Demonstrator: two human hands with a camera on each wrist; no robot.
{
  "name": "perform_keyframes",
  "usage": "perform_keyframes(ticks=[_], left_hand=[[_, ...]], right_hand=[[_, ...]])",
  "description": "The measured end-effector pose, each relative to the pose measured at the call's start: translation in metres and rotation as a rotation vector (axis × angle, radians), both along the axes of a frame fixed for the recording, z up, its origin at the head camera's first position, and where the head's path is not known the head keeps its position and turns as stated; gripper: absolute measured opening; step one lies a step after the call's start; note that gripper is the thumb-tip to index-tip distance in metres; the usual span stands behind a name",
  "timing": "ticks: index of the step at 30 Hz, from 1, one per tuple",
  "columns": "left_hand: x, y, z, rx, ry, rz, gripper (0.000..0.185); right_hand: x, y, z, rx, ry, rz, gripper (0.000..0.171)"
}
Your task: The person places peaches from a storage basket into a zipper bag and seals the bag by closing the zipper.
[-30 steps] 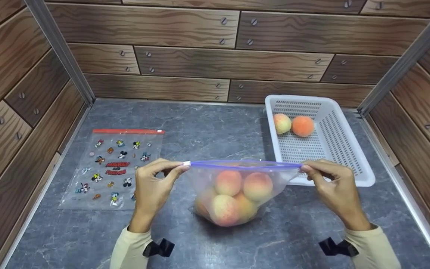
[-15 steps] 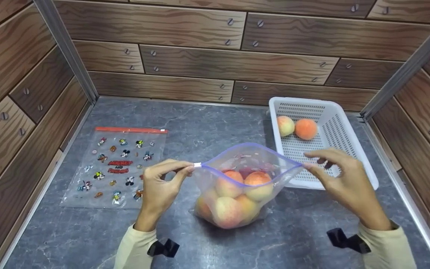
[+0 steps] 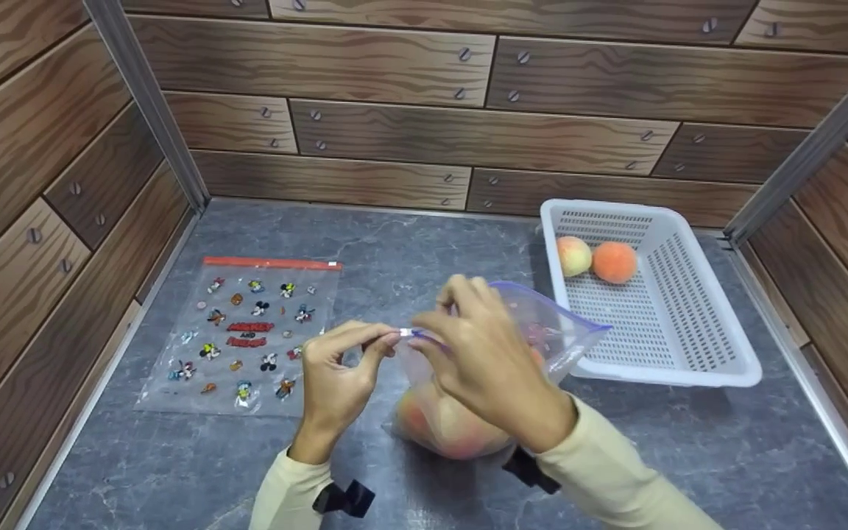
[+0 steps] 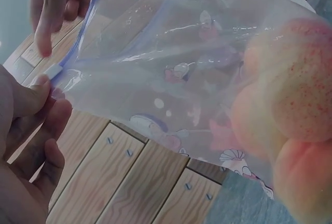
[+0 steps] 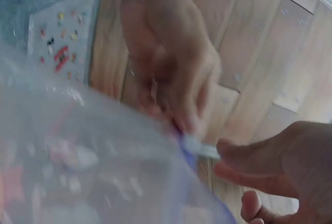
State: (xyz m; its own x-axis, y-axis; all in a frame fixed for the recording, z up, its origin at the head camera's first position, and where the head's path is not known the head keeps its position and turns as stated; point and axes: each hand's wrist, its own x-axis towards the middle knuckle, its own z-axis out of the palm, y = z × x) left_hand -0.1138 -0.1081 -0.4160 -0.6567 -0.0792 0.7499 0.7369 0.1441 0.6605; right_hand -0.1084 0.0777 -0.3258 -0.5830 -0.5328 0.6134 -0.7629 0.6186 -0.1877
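A translucent slider bag with a purple zip holds several peaches and sits on the table, its mouth partly spread. My left hand pinches the zip's left corner between thumb and fingers, right beside the white slider. Over the bag reaches my right hand, its fingertips close to that slider. In the right wrist view, the right hand's thumb and finger are parted just beside the slider. The right hand and forearm hide part of the bag in the head view.
At the back right stands a white perforated basket with a pale peach and an orange-red peach in it. A flat cartoon-printed bag with a red zip lies at left. Wood-patterned walls surround the table.
My right hand has let go of the zip's right end and crossed left to the slider. The bag's mouth went from drawn flat to spread. My left hand keeps its pinch.
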Motion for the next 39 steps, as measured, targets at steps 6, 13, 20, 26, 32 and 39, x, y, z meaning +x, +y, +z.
perform_keyframes(ticks=[6, 13, 20, 26, 32, 39], left_hand=[[0.001, 0.006, -0.003, -0.016, 0.035, 0.021, 0.014], [0.001, 0.009, -0.001, -0.052, 0.092, 0.069, 0.017], [0.001, 0.012, 0.0, -0.065, 0.122, 0.099, 0.007], [0.001, 0.013, 0.001, -0.076, 0.144, 0.114, 0.002], [0.003, 0.009, -0.001, -0.052, 0.139, 0.127, 0.017], [0.002, 0.006, -0.003, -0.047, 0.14, 0.125, 0.021]], right_hand=[[0.0, -0.01, -0.01, 0.051, 0.034, -0.048, 0.007], [-0.002, -0.013, -0.013, 0.109, 0.113, -0.1, 0.01], [-0.003, -0.011, -0.012, 0.118, 0.135, -0.105, 0.009], [-0.002, -0.008, -0.013, 0.118, 0.148, -0.113, 0.008], [-0.003, -0.003, -0.015, 0.122, 0.139, -0.119, 0.007], [-0.005, 0.005, -0.018, 0.099, 0.127, -0.119, 0.009]])
